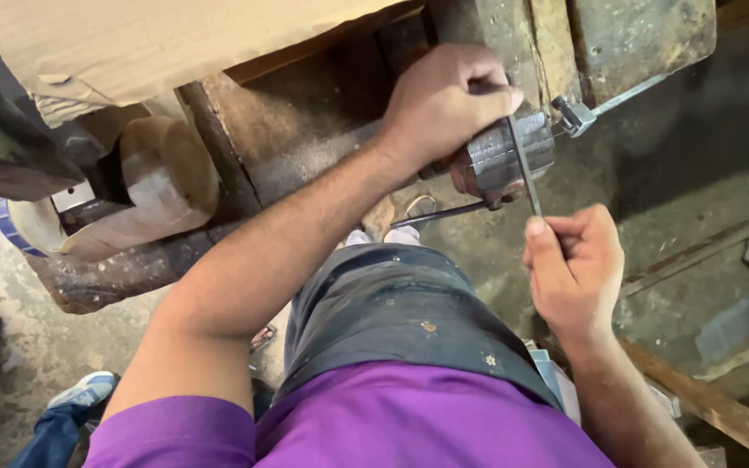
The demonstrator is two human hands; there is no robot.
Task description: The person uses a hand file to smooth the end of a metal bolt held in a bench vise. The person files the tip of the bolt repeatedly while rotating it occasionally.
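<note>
Steel cylinder sits clamped at the near edge of the worn wooden table, left hand wrapped over its top apparently to steady it, while right hand fingers pinch a thin flat blade held against its face.

A worn wooden workbench is carrying a sheet of cardboard on top, while a rounded wooden block is sitting against its front edge.
</note>
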